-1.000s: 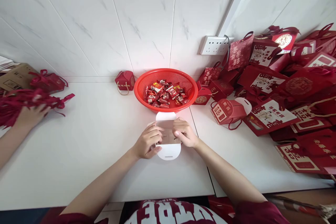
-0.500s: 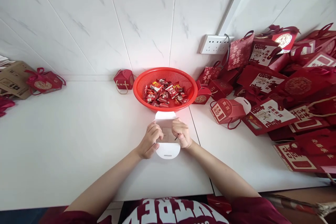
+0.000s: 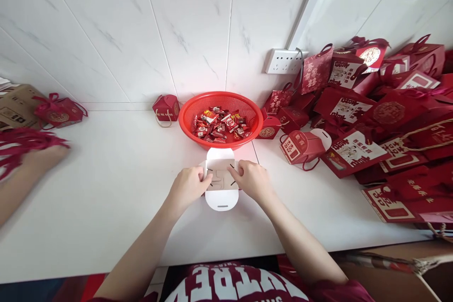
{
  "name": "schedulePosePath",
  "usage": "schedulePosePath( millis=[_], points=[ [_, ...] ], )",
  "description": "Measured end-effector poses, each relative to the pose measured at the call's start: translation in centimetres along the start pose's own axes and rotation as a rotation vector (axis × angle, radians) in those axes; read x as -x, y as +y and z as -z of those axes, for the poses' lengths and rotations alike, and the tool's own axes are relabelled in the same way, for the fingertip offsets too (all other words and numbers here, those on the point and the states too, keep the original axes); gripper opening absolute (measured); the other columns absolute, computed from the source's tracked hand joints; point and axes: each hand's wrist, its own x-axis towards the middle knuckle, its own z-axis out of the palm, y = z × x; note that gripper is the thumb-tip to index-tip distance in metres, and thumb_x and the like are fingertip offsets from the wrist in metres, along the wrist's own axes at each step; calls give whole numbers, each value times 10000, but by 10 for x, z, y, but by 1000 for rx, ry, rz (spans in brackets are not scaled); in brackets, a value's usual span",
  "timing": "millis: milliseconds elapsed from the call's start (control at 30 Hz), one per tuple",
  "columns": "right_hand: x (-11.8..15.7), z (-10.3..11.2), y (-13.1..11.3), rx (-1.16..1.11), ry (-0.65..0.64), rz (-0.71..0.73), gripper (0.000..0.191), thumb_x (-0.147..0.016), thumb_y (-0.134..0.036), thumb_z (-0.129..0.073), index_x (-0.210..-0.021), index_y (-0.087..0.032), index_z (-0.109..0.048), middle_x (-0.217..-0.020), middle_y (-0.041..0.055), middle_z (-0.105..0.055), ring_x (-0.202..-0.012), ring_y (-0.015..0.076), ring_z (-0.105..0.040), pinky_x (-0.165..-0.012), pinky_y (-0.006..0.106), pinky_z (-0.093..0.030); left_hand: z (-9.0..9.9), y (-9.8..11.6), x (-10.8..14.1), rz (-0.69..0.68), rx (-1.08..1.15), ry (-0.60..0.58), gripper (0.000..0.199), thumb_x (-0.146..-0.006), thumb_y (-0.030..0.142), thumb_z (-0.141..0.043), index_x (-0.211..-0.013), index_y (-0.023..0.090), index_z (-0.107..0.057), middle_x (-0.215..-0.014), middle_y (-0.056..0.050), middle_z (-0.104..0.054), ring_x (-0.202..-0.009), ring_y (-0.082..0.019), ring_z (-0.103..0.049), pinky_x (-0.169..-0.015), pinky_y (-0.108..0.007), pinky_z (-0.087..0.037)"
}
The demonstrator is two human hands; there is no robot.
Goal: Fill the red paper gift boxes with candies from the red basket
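An open candy gift box [image 3: 222,180] stands on the white table [image 3: 116,184] in front of me, its pale inside showing. Two white rounded flaps spread from it, one away from me and one, with a slot, towards me. Short dark cord ends poke through its inner side walls. My left hand [image 3: 189,186] pinches the left wall, thumb on the inner side. On the opposite wall my right hand [image 3: 253,179] has its thumb inside and its fingers curled outside. Just beyond the box sits a red plastic basket [image 3: 184,125] holding wrapped candies [image 3: 220,127].
Red gift boxes and bags [image 3: 357,104] crowd the right side. A small red box [image 3: 166,107] stands left of the basket. Another person's hand [image 3: 46,158] with dark red ribbons [image 3: 28,141] is at far left, near a ribboned box [image 3: 60,112]. A power strip [image 3: 284,61] is on the wall.
My hands have shifted outward to the box's side walls, exposing more of its inside. Another person's hand with the ribbons has come in at the left.
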Motion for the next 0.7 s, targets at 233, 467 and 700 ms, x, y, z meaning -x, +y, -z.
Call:
schedulePosePath(
  millis=[233, 467, 700],
  points=[
    [-6, 6, -6, -28, -280, -154, 344, -833, -258, -529, -564, -225, -316, -478, -9, -490, -470, 161, -520, -480, 254, -290, -15, -1, -10, 96, 108, -64, 287, -732, 259, -472, -566, 211, -243, -517, 44, -294, -408, -83, -321, -378, -222, -234],
    [-10, 11, 1, -218, -480, -166, 243, -880, -210, -411, -641, -222, -369, -542, -36, -595, -466, 131, -645, -448, 198, -409, -13, -2, -9, 107, 227, -91, 239, -705, 234, -449, -562, 206, -259, -526, 45, -278, -414, -86, -391, -382, -201, -307],
    [-13, 17, -4, -157, -370, -121, 355, -867, -319, -522, -594, -224, -316, -449, -57, -496, -453, 131, -572, -479, 215, -373, -19, -13, -11, -30, 215, 88, 344, -762, 248, -518, -581, 186, -232, -549, 44, -231, -505, -78, -271, -475, -221, -231]
  ],
)
